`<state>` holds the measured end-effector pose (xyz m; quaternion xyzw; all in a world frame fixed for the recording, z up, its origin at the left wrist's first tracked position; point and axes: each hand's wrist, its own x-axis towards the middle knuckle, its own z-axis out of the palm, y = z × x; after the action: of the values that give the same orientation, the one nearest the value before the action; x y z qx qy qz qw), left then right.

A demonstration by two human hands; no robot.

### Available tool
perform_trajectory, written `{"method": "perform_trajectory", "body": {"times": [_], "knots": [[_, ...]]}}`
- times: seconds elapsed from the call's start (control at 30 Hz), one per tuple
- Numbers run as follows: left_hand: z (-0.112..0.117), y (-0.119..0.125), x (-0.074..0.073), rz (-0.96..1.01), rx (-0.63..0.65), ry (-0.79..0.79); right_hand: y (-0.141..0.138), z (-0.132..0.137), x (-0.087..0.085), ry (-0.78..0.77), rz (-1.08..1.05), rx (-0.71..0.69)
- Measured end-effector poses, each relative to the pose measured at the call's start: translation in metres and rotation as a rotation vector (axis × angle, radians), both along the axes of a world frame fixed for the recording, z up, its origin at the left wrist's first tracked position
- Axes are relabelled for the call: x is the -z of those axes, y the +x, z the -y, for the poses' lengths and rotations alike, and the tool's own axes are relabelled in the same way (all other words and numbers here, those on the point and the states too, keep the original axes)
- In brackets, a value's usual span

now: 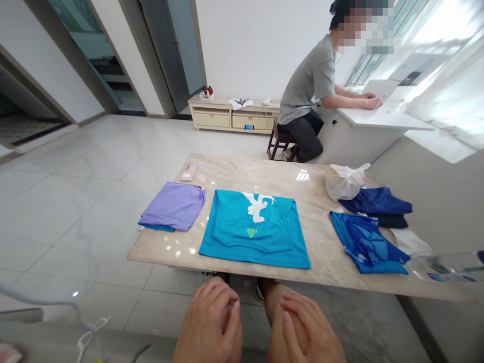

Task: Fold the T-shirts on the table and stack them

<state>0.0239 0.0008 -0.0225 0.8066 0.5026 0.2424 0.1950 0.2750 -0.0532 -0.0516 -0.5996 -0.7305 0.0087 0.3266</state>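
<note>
Both hands rest on my bare knees, apart from the table, with nothing in them. My left hand (212, 320) lies over the left knee, its fingers bent loosely and the thumb apart. Over the right knee, my right hand (308, 327) has its fingers stretched out. In front of them, a teal T-shirt (230, 217) lies partly folded on the marble-look table (234, 171), with a white figure print and a green logo upside down to me. A folded purple garment (172, 204) lies to its left, on top of a blue one. Several blue garments (368, 242) lie at the right.
A white plastic bag (344, 181), a clear bottle (446, 264) lying on its side, and a small pink box (189, 173) are on the table. Beyond, a person (312, 85) sits on a stool at a white desk (378, 118). A low cabinet (212, 119) stands along the wall.
</note>
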Motion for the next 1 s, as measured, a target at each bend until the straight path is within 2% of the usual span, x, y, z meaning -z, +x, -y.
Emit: {"method": "perform_trajectory", "body": {"times": [0.17,0.47,1.0], "knots": [[-0.0009,-0.0009,-0.0003,0.003,0.001,0.002,-0.0014,0.0001,0.0014,-0.008,0.006,0.017],[-0.0004,0.0001,-0.0018,0.001,-0.005,-0.008,-0.0018,-0.0021,-0.0068,0.023,-0.01,0.012],[0.0001,-0.0012,0.0,0.012,-0.015,-0.039,-0.0024,-0.0026,-0.0044,0.023,-0.023,0.013]]}}
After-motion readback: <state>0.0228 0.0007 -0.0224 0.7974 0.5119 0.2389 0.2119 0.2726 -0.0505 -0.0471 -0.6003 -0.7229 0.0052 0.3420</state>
